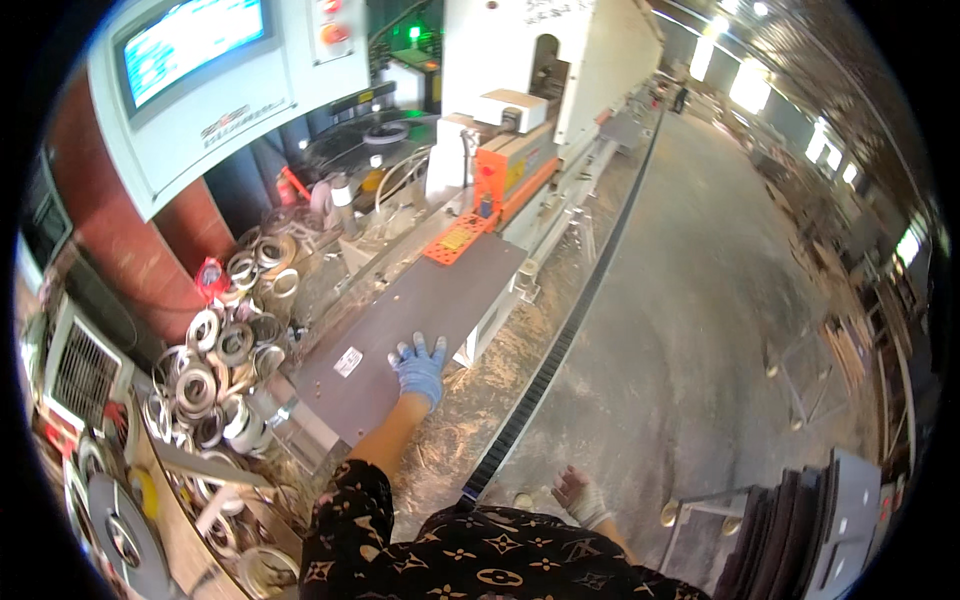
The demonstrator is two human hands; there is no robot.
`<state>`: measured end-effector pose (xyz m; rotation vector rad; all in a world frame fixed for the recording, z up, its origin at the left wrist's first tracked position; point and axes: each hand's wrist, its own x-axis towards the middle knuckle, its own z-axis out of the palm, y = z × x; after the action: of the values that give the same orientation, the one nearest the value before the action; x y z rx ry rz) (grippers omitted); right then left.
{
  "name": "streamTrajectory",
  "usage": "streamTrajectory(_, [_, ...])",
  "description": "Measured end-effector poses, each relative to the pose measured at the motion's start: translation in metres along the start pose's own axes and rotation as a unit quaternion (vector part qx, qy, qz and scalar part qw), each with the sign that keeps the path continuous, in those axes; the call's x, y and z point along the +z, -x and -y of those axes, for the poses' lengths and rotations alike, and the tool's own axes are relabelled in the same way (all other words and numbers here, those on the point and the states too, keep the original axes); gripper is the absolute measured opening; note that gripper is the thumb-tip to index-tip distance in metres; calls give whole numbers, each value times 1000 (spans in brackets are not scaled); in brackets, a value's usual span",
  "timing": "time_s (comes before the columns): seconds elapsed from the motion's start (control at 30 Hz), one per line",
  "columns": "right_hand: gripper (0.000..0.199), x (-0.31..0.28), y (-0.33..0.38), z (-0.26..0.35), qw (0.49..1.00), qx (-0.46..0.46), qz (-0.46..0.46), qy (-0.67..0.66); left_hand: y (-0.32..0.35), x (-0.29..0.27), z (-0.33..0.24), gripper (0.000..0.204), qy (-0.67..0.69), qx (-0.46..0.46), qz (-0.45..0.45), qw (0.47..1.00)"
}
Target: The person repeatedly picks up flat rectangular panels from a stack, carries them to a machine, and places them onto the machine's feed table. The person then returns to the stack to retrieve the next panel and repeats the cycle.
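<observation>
A long dark grey-brown panel [400, 310] lies flat on the bed of a large white machine, and a small white label [348, 362] is stuck on it. On its near right edge rests my left hand [418, 372] in a blue glove, fingers spread flat on the surface. An orange perforated plate [455, 240] reaches over the panel's far end, where the panel meets the machine's infeed. My right hand [582, 495], in a pale glove with bare-looking fingers, hangs low at my right side over the floor. Its fingers are loosely apart and hold nothing visible.
Many edge-banding rolls [195, 385] are heaped left of the panel. A control cabinet [240, 100] with a lit screen stands beyond them. A black slotted track [560, 350] runs along the floor. Dark panels [800, 530] stand stacked on a trolley at the lower right.
</observation>
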<state>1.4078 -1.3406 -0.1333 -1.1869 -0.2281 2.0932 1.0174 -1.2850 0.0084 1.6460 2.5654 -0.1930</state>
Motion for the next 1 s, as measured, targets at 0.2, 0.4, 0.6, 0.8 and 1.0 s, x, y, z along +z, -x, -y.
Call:
streamTrajectory(0.2, [30,-16,21,4,999,-22,-27,-3,-33,2,-15,80,6,8,-3,1000])
streamTrajectory(0.4, [22,-48,45,3,997,-27,-61,-34,-77,-8,-39,82,0,28,-7,1000])
streamTrajectory(0.6, [37,-80,83,-35,987,-70,-141,-18,-37,26,-43,73,137,128,-125,974])
streamTrajectory(0.8, [19,-93,148,-53,952,-240,-189,30,47,58,-82,65,430,300,-196,829])
streamTrajectory(1.0, [24,-160,253,-10,848,-394,-355,13,115,75,-130,51,488,336,-121,796])
